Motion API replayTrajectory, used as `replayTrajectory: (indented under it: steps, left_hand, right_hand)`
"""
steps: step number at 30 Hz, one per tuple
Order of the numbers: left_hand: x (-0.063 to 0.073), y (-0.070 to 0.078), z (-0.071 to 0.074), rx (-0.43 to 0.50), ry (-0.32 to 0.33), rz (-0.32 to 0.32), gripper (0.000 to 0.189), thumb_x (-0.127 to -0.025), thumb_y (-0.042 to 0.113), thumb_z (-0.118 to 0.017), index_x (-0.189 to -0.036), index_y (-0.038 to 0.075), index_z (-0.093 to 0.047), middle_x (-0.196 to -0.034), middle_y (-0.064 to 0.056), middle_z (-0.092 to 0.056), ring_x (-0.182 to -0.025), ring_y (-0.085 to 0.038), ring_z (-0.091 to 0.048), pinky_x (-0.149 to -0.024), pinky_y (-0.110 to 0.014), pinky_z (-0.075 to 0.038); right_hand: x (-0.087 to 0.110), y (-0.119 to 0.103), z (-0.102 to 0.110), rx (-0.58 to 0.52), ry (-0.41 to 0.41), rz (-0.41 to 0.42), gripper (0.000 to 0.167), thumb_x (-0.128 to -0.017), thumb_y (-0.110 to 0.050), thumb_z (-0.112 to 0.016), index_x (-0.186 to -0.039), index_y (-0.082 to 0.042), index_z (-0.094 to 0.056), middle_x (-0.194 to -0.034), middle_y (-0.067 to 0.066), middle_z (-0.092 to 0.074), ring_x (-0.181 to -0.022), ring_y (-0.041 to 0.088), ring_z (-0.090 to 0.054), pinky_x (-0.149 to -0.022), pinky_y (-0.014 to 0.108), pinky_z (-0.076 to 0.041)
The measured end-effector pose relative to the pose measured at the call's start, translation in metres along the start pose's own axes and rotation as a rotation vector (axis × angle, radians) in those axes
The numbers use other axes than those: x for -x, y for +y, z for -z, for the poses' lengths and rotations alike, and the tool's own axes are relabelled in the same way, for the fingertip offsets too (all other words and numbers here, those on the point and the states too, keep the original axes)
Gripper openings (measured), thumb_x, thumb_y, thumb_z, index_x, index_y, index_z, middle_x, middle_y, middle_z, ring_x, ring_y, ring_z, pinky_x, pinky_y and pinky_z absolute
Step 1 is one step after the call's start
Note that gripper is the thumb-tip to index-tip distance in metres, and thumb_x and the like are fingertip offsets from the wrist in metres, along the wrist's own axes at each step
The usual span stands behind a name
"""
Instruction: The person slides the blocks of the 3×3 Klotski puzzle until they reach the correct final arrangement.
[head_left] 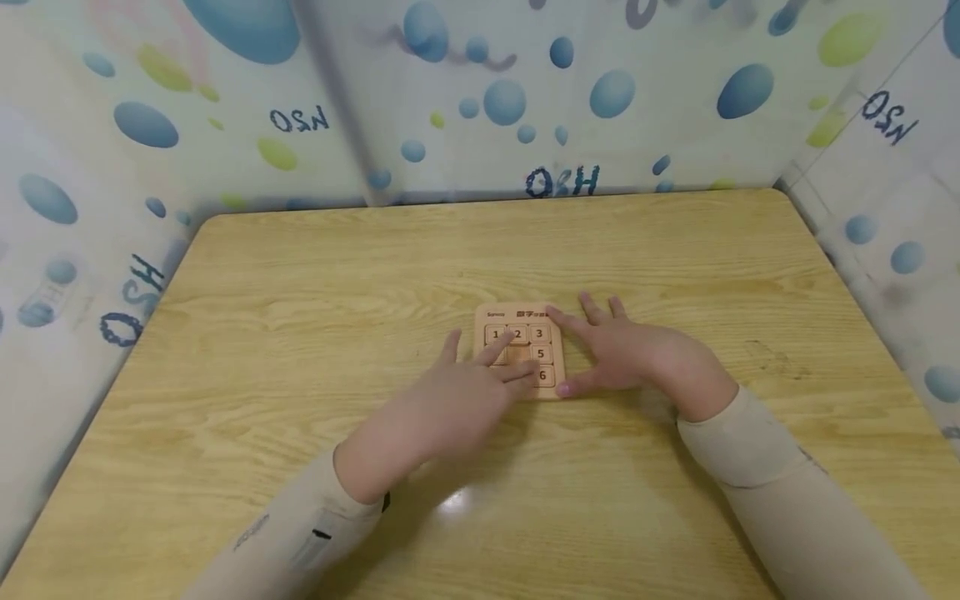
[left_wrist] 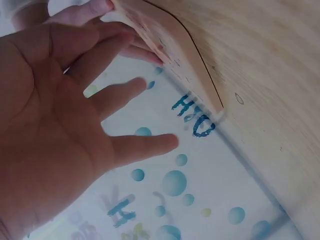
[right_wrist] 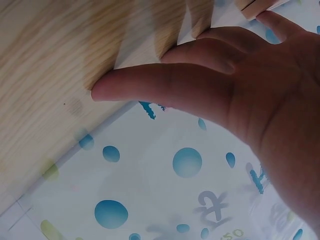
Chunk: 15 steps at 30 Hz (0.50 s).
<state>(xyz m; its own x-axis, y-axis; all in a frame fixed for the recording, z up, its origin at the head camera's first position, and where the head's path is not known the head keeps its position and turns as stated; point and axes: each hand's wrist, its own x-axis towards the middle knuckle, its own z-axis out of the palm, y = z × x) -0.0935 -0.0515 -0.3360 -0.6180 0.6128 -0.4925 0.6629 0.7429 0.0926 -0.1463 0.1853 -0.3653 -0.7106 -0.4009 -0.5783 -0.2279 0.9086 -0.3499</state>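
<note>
A wooden number sliding puzzle lies flat on the table. Tiles 1, 2 and 3 show in its top row, with 5 and 6 down the right side and a bare slot near the middle. My left hand spreads over its lower left part, fingers extended across the tiles and hiding some of them. At the right edge, my right hand rests with the index fingertip by the upper corner and the thumb by the lower one. Its other fingers reach past the board; the right wrist view shows fingertips on the wood.
The wood-grain table extends around the puzzle on all sides. Behind and beside it stand pale walls printed with blue and green drops and lettering.
</note>
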Motion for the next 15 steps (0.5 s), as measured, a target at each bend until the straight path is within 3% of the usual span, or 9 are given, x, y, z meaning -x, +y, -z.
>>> replayTrajectory:
  steps: [3, 7, 15]
  left_hand:
    - [-0.013, -0.003, 0.004, -0.024, 0.025, -0.014, 0.077, -0.100, 0.008, -0.064, -0.167, 0.030, -0.036, -0.177, 0.016, -0.023, -0.169, -0.027, -0.003, -0.123, -0.083, -0.012]
    - [-0.024, -0.010, 0.002, 0.006, -0.014, 0.001, 0.069, -0.102, 0.012, -0.061, -0.165, 0.033, -0.041, -0.176, 0.019, -0.025, -0.170, -0.027, -0.001, -0.123, -0.084, -0.008]
    - [-0.004, -0.034, -0.003, 0.073, 0.008, 0.075, 0.058, -0.105, 0.018, -0.056, -0.161, 0.034, -0.049, -0.171, 0.021, -0.034, -0.170, -0.025, -0.003, -0.125, -0.083, -0.003]
  right_hand:
    - [-0.001, 0.000, 0.000, 0.005, -0.007, 0.002, 0.110, -0.090, -0.073, -0.069, -0.172, -0.039, -0.004, -0.178, 0.025, 0.012, -0.158, 0.065, 0.008, -0.113, 0.091, -0.017]
    - [-0.001, 0.002, -0.002, 0.005, -0.016, 0.004, 0.110, -0.091, -0.073, -0.068, -0.172, -0.039, -0.002, -0.178, 0.025, 0.014, -0.158, 0.064, 0.009, -0.112, 0.091, -0.017]
    - [-0.002, 0.001, -0.002, 0.017, -0.003, -0.012, 0.110, -0.091, -0.072, -0.069, -0.172, -0.040, -0.001, -0.178, 0.023, 0.015, -0.159, 0.062, 0.009, -0.114, 0.090, -0.017]
